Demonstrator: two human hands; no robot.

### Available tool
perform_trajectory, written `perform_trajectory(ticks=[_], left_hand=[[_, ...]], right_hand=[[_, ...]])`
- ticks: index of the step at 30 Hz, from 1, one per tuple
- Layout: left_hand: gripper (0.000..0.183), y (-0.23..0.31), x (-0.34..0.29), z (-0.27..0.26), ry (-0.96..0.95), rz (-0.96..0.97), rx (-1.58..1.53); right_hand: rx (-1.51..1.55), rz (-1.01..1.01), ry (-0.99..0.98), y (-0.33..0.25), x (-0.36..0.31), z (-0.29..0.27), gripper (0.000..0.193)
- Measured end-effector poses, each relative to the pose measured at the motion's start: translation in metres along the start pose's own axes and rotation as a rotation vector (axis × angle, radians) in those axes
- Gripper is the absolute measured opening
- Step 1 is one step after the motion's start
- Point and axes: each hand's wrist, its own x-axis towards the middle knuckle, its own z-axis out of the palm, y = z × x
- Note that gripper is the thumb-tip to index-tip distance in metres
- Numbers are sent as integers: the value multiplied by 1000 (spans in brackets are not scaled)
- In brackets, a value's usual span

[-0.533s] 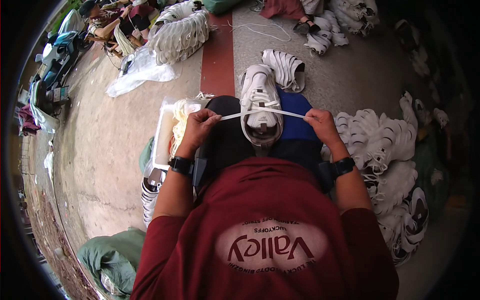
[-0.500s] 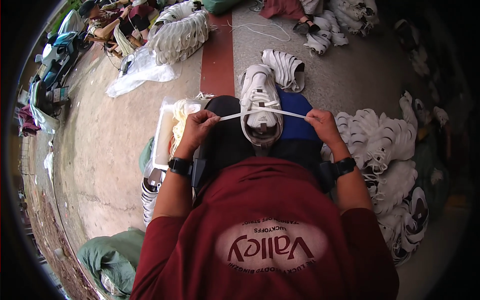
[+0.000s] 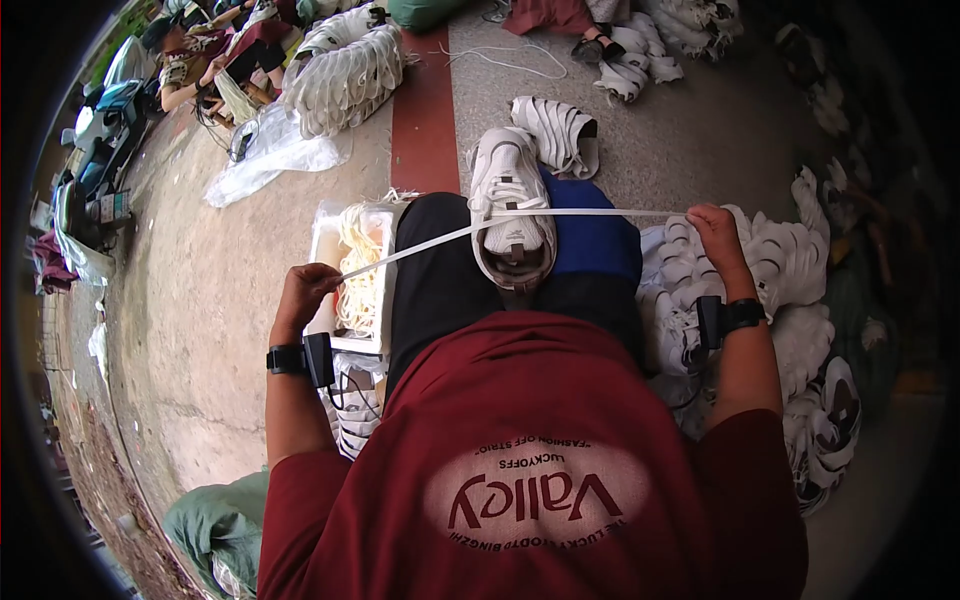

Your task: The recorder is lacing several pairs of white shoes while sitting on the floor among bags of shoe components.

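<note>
Holding a white lace [image 3: 425,243] stretched between two bare hands, the person sits with a white shoe [image 3: 512,180] resting between the thighs, one leg covered in black [image 3: 432,235] and the other in blue [image 3: 597,240]. The left hand [image 3: 306,292] is out beside the white box [image 3: 362,346], its thumb and fingers pinched together on one end of the lace. The right hand [image 3: 713,232], beyond the blue-covered leg and near a heap of white shoe uppers [image 3: 785,262], has its fingers closed on the other end. Between them the lace crosses over the shoe, slanting down toward the left hand and running nearly level toward the right one. Pale loose laces [image 3: 358,245] lie in the box. Each wrist wears a black band, one on the left [image 3: 286,360] and one on the right [image 3: 744,314], with a dark boxy piece attached. Just past the shoe, a short row of nested white uppers [image 3: 556,134] lies on the ground. Farther off, a clear plastic sheet [image 3: 275,155] is spread near a curved stack of uppers [image 3: 350,82], and a co-worker [image 3: 185,65] sits at the upper left.
</note>
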Motion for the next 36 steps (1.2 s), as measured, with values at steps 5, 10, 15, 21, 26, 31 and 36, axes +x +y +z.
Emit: perform_trajectory(ticks=[5,10,15,21,26,31,36], left_hand=[[10,-10,-5,4,2,-80,237],[25,3,7,45,95,-97,-38],[12,90,19,101,-336,-164,-680],[15,122,51,148,-453,28,-542],[16,119,50,152,-410,3,-549],[15,121,49,154,-409,51,-544],[13,149,43,169,-447,13,-398]], right_hand=[[-313,-124,114,10,-6,0,8],[376,514,-153,-6,0,50,11],[1065,450,-311,-97,18,123,5],[838,316,-102,-118,28,168,10],[438,200,-33,-121,29,174,14],[41,-25,66,-135,32,182,14],[159,49,45,-131,29,177,14]])
